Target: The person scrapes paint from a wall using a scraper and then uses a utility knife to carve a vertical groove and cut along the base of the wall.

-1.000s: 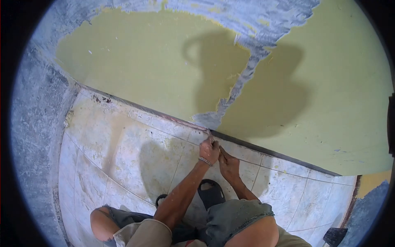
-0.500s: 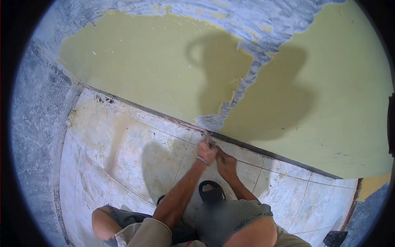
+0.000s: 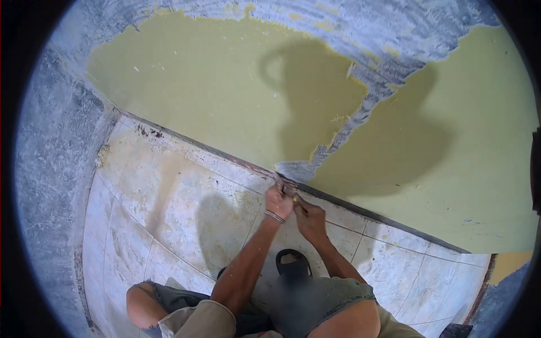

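A: Two hands on one spot. left hand (image 3: 279, 201) and right hand (image 3: 309, 218) meet at the dark strip (image 3: 360, 211) where the wall (image 3: 214, 96) joins the floor tiles (image 3: 186, 197)

B: Grip state?

A: Left is curled tight, knuckles up, fingertips pressed onto the strip. Right is bunched narrow and points at the same place, but I can't tell if it's closed on anything. There's a small pale speck between them (image 3: 294, 198), too small to identify

B: Where on the strip?

A: Directly under the bare grey patch (image 3: 296, 169) that runs down through the green paint. The strip runs on right along the wall base

B: So which step?

A: My read: close work on the strip's edge at that point, picking or scraping, mid-step. Nothing loose shows on the tiles near the hands

B: What does the next move need?

A: Judgement only: small controlled force along the joint, not into the tile, with one hand bracing while the other works. The person squats close, sandal (image 3: 293, 262) just behind the hands, so reach is short and the wrists do most of it

B: Anything else nearby?

A: A wristband (image 3: 274, 216) on the left wrist, that's it
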{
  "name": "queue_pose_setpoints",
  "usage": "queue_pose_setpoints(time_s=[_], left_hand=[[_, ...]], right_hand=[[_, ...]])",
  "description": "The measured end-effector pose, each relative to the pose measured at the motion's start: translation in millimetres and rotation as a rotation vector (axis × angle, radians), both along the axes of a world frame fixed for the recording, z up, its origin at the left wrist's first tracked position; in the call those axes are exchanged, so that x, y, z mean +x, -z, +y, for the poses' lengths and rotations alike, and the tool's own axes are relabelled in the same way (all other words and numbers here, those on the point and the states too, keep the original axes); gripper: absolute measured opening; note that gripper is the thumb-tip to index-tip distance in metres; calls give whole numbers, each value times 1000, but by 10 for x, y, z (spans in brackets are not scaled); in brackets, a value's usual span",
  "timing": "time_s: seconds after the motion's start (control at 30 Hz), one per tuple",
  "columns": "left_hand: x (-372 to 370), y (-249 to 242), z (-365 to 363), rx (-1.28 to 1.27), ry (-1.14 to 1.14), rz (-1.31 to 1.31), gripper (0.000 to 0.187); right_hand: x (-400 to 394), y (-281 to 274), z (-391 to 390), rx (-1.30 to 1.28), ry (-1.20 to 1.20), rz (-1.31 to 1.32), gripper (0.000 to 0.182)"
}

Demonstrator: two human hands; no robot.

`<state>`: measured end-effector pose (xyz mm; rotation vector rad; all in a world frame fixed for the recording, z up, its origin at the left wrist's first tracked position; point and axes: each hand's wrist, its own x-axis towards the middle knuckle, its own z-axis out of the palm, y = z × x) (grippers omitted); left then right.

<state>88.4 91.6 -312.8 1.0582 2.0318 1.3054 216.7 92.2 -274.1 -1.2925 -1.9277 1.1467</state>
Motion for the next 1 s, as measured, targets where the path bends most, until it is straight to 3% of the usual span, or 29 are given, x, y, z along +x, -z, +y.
queue_pose_setpoints(time_s=[0.03, 0.13, 0.17, 0.3, 0.33, 0.4, 0.47, 0.53, 0.67, 0.87, 0.93, 1.0], left_hand=[[-60, -101, -13, -43, 7, 137, 11], [107, -253, -65, 81, 10, 183, 12], [112, -136, -64, 81, 37, 268, 13], [-77, -391, -78, -52, 116, 130, 13], [-43, -316, -101, -59, 112, 122, 13], [25, -270, -57, 118, 70, 244, 10], [-14, -338, -15, 116, 55, 225, 8], [-119, -274, -25, -30, 80, 93, 9], [-4, -311, -45, 192, 11, 208, 8], [-174, -256, -82, -82, 106, 66, 11], [-82, -353, -61, 64, 61, 164, 10], [-165, -167, 2, 45, 49, 290, 11]], right_hand=[[-65, 38, -4, -14, 3, 39, 34], [31, -91, -138, -34, 33, -15, 33], [17, 89, -192, -26, 129, 234, 32], [-91, 209, -204, 33, 85, 107, 32], [-70, 215, -197, -49, 98, 152, 32], [-20, 122, -218, -126, 126, 209, 33], [-25, -32, -163, -143, 98, 82, 33], [-101, -13, -115, -38, 46, 14, 33], [-91, 54, -234, -70, 122, 148, 32], [-114, 6, -239, -17, 75, 46, 32], [-170, -46, -175, 37, 80, 31, 32], [-195, 20, -128, -33, 100, 84, 32]])
